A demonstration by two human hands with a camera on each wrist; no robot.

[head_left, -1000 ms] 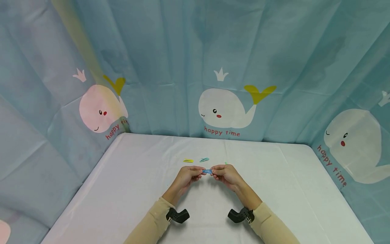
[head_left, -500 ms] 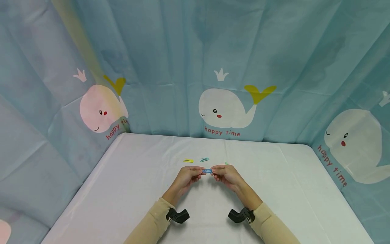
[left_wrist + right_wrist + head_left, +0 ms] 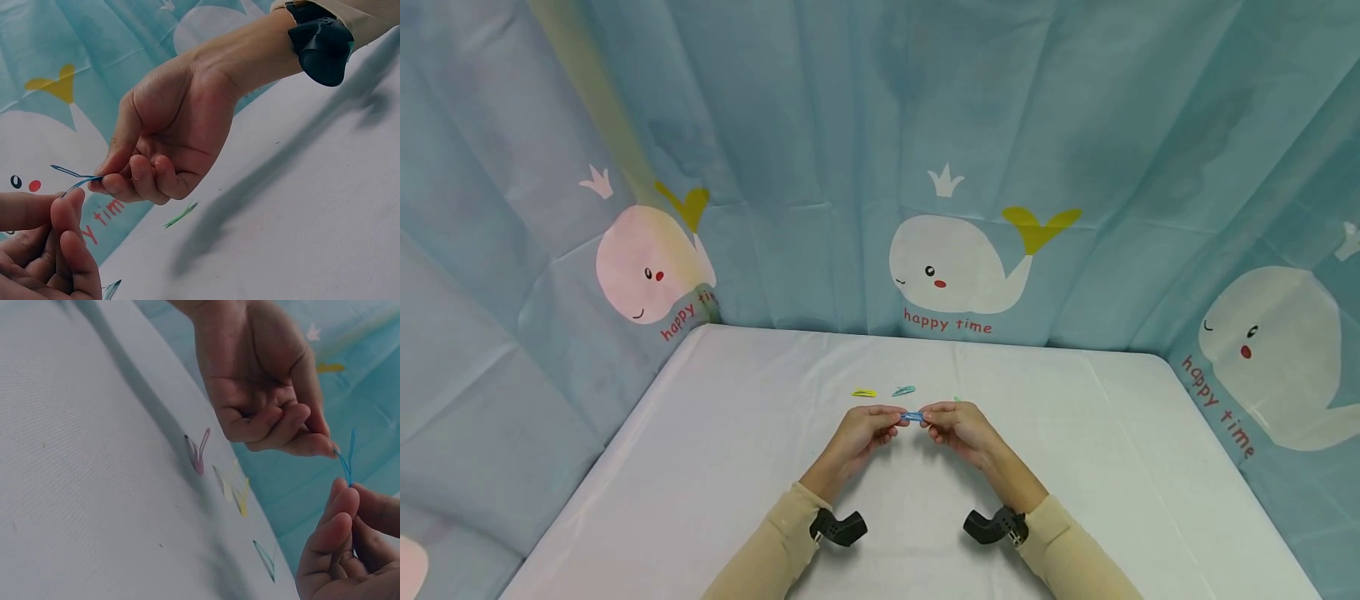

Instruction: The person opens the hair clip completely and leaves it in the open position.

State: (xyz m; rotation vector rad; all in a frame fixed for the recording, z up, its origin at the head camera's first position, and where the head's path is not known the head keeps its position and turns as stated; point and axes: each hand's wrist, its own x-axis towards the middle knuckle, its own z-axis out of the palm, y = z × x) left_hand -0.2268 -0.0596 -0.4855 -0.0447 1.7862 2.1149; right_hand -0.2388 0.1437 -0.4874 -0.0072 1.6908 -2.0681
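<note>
A blue snap hair clip (image 3: 913, 416) is held level between both hands above the table. My left hand (image 3: 867, 430) pinches one end between thumb and forefinger. At the other end, my right hand (image 3: 958, 430) pinches the clip the same way. Seen from the right wrist, the blue clip (image 3: 350, 464) is spread into a V, one prong standing free and the other meeting the left fingertips. Beyond the hands lie a yellow hair clip (image 3: 864, 392) and a teal hair clip (image 3: 904, 390). A green hair clip (image 3: 181, 215) is mostly hidden behind the right hand in the head view.
A white cloth covers the table (image 3: 760, 375). The right wrist view also has a purple hair clip (image 3: 198, 453) and a pale yellow one (image 3: 223, 482) beside the yellow. A blue whale-print curtain (image 3: 820, 267) hangs along the table's back and sides.
The head view has shifted very slightly. Both hands stay in place with their pinch on the blue hair clip, and the other clips have not moved.
</note>
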